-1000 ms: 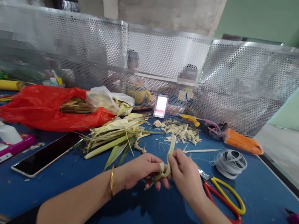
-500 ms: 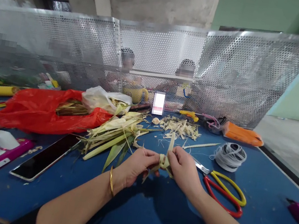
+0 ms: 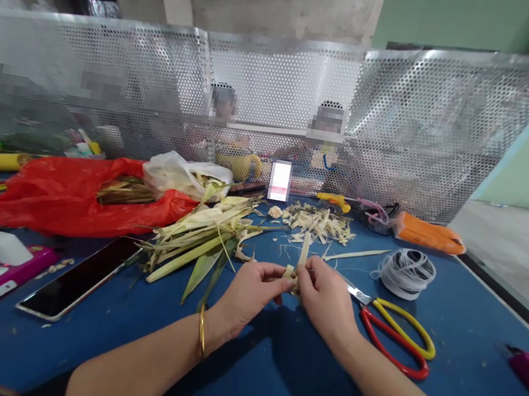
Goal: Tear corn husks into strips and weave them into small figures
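Observation:
My left hand (image 3: 256,291), with a gold bangle at the wrist, pinches one side of a small folded piece made of pale husk strip (image 3: 305,251). My right hand (image 3: 324,296) is closed on the other side, and a strip end stands upright between thumb and finger. Most of the folded piece is hidden by my fingers. Just right of my right hand lie scissors (image 3: 396,335) with one yellow and one red handle. A pile of corn husks (image 3: 210,236) lies beyond my left hand. Husk scraps (image 3: 321,224) and a loose strip (image 3: 359,254) are farther back.
A spool of pale cord (image 3: 406,274) stands at the right, before an orange packet (image 3: 429,234). On the left are a phone (image 3: 81,279), a magenta device (image 3: 2,279) and a red plastic bag (image 3: 67,192). A perforated metal screen (image 3: 284,80) runs behind, with people beyond it.
My left hand has turned, and its thumb now covers more of the folded husk piece. The loose ends below it no longer show. My right hand has barely moved.

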`<move>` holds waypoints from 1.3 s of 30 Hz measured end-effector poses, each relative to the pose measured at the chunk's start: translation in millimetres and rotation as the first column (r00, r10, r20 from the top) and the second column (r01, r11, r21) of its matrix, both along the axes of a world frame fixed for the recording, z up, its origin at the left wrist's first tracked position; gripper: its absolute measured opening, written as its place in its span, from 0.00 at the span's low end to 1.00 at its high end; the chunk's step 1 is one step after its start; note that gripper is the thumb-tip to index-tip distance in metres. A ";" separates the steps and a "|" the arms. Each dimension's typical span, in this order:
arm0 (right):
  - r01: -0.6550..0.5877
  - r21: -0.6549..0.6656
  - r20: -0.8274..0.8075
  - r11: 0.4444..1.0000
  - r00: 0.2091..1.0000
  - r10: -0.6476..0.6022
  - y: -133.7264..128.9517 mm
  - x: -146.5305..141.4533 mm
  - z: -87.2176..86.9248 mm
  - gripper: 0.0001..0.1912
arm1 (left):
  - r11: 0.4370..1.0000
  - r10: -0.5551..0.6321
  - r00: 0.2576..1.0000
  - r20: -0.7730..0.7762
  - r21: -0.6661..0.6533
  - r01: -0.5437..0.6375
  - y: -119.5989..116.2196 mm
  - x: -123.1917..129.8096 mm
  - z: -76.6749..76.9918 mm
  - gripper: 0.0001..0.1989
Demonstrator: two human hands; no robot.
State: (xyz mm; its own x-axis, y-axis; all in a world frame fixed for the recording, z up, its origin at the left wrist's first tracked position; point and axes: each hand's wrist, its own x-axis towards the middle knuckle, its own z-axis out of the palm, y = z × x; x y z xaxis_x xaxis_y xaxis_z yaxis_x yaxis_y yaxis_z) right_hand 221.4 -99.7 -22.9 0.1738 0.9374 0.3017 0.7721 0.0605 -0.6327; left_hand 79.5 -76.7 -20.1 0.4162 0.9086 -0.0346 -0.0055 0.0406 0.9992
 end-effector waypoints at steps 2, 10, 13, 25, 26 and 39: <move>-0.032 -0.050 -0.129 0.998 0.991 0.025 0.1 0.9 3.1 0.13 | 1.000 0.008 1.000 0.021 0.025 -0.008 2.2 -1.3 -1.8 0.10; -0.309 -0.093 -0.483 0.946 0.845 0.229 -3.1 4.9 19.4 0.18 | 0.980 0.178 0.967 0.180 -0.127 -0.157 21.1 -10.7 -3.3 0.15; -0.281 -0.084 -0.403 0.956 0.887 0.225 -2.8 7.5 17.9 0.18 | 0.966 0.240 0.954 0.177 -0.140 -0.217 23.5 -11.6 -2.6 0.15; -0.561 -0.039 -0.613 0.827 0.667 0.424 -7.2 10.5 35.0 0.10 | 0.981 0.187 0.961 0.203 -0.089 -0.172 23.5 -9.6 -7.1 0.06; -0.558 -0.024 -0.616 0.830 0.662 0.427 -7.3 9.9 34.0 0.10 | 0.981 0.184 0.962 0.202 -0.095 -0.168 23.9 -9.7 -7.8 0.07; -0.285 0.261 -0.664 0.922 0.640 0.386 -3.8 5.9 21.8 0.09 | 0.992 0.046 0.989 0.141 -0.120 -0.029 15.8 -6.1 -5.7 0.13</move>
